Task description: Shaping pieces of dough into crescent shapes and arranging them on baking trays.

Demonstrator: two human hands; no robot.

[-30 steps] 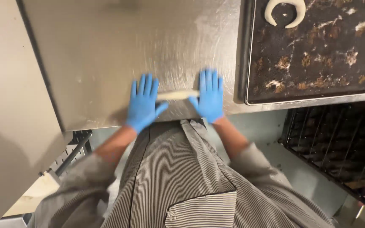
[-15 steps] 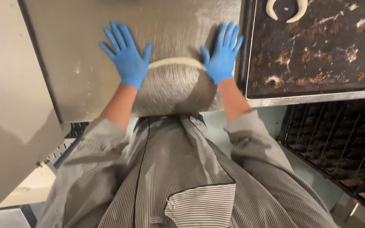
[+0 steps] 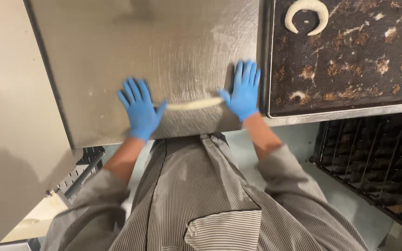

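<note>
Both hands have slid back toward the near edge of the worktop (image 3: 117,56) since half a second ago, and the dough rope (image 3: 194,104) is now thinner and straighter between them. Left hand (image 3: 139,110) lies flat with fingers spread wide on the rope's left end; right hand (image 3: 244,90) lies flat and spread on its right end, just beside the dark baking tray (image 3: 350,69). On that tray, at its far edge, sits a crescent of dough (image 3: 306,14).
</note>
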